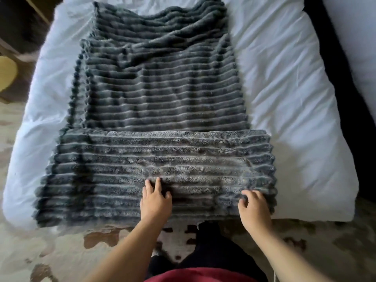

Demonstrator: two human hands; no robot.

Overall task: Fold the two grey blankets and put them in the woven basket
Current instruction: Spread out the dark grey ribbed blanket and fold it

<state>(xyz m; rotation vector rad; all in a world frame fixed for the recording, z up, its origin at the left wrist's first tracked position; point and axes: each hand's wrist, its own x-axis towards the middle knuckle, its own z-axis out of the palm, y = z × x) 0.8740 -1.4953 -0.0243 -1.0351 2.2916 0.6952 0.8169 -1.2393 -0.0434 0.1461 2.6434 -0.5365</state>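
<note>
Head view: ribbed grey blanket [162, 94] lies on the bed [289, 78], near end folded over. Left hand [155, 200] presses with spread fingers; right hand [254, 208] pinches fabric. Folding looks midway; another fold likely follows.

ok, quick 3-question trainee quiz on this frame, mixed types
1. True or false: the woven basket is in view.
2. Pick one: the grey blanket lies on A) white bedding, B) a wooden table, C) bare carpet.
3. Fill in: the left hand and right hand both touch the blanket's folded-over ___ end.

Key: 1 false; 2 A; 3 near (the end closest to the person).
</note>
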